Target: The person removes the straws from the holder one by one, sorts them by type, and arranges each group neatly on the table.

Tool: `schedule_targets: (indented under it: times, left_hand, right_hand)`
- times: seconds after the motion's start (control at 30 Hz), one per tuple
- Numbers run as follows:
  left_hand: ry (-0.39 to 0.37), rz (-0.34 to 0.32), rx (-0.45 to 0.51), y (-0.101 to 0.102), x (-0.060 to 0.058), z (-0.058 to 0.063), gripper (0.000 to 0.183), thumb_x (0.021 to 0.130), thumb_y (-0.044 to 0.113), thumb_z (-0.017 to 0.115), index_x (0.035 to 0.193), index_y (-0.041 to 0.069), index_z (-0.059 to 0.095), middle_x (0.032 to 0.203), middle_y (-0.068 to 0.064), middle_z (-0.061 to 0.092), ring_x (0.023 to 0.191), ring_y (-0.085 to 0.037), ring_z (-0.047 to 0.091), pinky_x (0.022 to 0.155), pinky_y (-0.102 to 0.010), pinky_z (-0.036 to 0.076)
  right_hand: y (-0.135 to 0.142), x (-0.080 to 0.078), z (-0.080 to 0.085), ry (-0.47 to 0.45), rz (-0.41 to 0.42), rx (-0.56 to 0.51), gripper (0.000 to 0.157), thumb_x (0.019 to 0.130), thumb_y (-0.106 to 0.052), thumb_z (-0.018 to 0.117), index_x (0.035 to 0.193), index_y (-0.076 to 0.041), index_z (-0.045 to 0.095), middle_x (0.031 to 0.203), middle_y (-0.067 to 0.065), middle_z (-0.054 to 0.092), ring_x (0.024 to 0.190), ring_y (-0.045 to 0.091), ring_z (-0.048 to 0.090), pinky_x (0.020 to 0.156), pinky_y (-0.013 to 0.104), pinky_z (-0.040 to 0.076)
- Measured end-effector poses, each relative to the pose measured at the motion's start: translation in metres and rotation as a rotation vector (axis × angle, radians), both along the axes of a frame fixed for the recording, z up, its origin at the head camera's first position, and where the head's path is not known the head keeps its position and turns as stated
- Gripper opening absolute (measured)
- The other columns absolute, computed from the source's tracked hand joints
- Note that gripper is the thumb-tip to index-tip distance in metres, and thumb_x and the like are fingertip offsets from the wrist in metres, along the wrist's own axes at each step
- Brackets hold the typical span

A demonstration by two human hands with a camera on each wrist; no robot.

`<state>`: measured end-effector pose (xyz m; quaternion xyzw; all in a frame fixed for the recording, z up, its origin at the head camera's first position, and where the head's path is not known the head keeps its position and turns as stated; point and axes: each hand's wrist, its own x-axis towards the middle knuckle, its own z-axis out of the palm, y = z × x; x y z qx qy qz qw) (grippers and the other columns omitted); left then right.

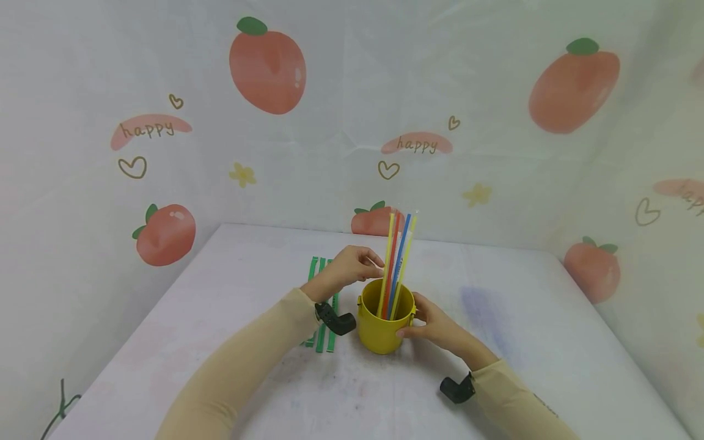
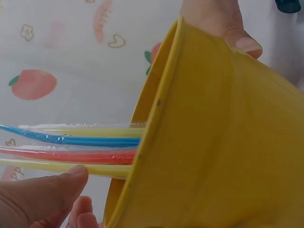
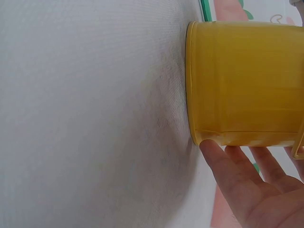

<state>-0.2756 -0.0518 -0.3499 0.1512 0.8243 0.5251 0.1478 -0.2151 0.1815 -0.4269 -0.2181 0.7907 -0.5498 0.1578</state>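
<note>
A yellow bucket stands upright on the table. Several long tubes in clear wrap lean inside it: a red tube, a blue tube and yellow tubes. My left hand is at the left of these tubes, above the rim, its fingers loosely bent. In the left wrist view its thumb tip overlaps the lowest yellow tube; whether it presses on it is unclear. My right hand holds the bucket's right side, thumb at the front and fingers further back. The tubes' lower ends are hidden in the bucket.
Several green strips lie on the white table left of the bucket, partly hidden under my left forearm. Behind the table hangs a white fruit-printed sheet. A dark green cord shows at the lower left.
</note>
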Motion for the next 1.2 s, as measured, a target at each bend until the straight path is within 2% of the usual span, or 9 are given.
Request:
schedule_targets:
  times: [0.2, 0.33, 0.43, 0.73, 1.0, 1.2]
  left_hand:
    - [-0.007, 0.003, 0.019, 0.0018, -0.0012, 0.0002, 0.014, 0.089, 0.013, 0.069, 0.101, 0.007, 0.068, 0.090, -0.007, 0.068, 0.086, -0.029, 0.060, 0.086, -0.041, 0.054]
    - [-0.020, 0.001, 0.040, 0.0017, -0.0015, 0.0009, 0.017, 0.090, 0.011, 0.066, 0.106, 0.006, 0.067, 0.094, -0.008, 0.068, 0.100, -0.039, 0.060, 0.092, -0.047, 0.052]
    - [-0.031, -0.002, 0.049, 0.0018, -0.0021, 0.0011, 0.018, 0.091, 0.010, 0.065, 0.109, 0.006, 0.067, 0.097, -0.009, 0.068, 0.104, -0.040, 0.060, 0.094, -0.047, 0.051]
    - [-0.024, 0.001, 0.027, 0.0052, -0.0043, 0.0032, 0.023, 0.092, 0.010, 0.064, 0.114, 0.006, 0.067, 0.104, -0.010, 0.069, 0.089, -0.018, 0.064, 0.086, -0.033, 0.056]
    - [-0.055, 0.009, 0.031, 0.0064, -0.0063, 0.0017, 0.022, 0.093, 0.010, 0.064, 0.114, 0.004, 0.067, 0.104, -0.011, 0.069, 0.088, -0.018, 0.065, 0.086, -0.033, 0.056]
    - [-0.050, 0.004, 0.033, 0.0063, -0.0044, 0.0038, 0.022, 0.092, 0.008, 0.063, 0.114, 0.004, 0.066, 0.103, -0.010, 0.070, 0.088, -0.018, 0.065, 0.085, -0.032, 0.057]
  right_hand:
    - [0.0008, -0.0002, -0.0003, 0.011, -0.003, 0.003, 0.074, 0.083, -0.020, 0.077, 0.143, -0.001, 0.037, 0.143, 0.020, 0.045, 0.130, 0.046, 0.043, 0.107, 0.065, 0.031]
    - [0.0011, -0.0001, 0.0000, 0.021, -0.002, 0.004, 0.074, 0.083, -0.020, 0.077, 0.142, 0.000, 0.038, 0.142, 0.021, 0.045, 0.129, 0.046, 0.045, 0.107, 0.064, 0.033]
    - [0.0006, -0.0001, 0.0000, 0.019, -0.006, 0.003, 0.074, 0.083, -0.020, 0.077, 0.142, 0.000, 0.038, 0.142, 0.021, 0.046, 0.129, 0.045, 0.045, 0.107, 0.063, 0.034]
    - [0.0006, 0.0008, 0.0000, 0.029, -0.004, 0.011, 0.073, 0.083, -0.020, 0.077, 0.141, 0.001, 0.038, 0.142, 0.021, 0.046, 0.129, 0.046, 0.044, 0.107, 0.062, 0.034]
    - [-0.0001, 0.0007, 0.0007, -0.002, -0.006, -0.001, 0.075, 0.083, -0.020, 0.078, 0.143, -0.002, 0.037, 0.143, 0.019, 0.045, 0.130, 0.045, 0.043, 0.108, 0.066, 0.030]
    - [-0.0002, 0.0006, 0.0013, 0.001, -0.001, -0.006, 0.075, 0.082, -0.020, 0.078, 0.142, -0.002, 0.038, 0.143, 0.019, 0.045, 0.129, 0.046, 0.044, 0.107, 0.066, 0.031]
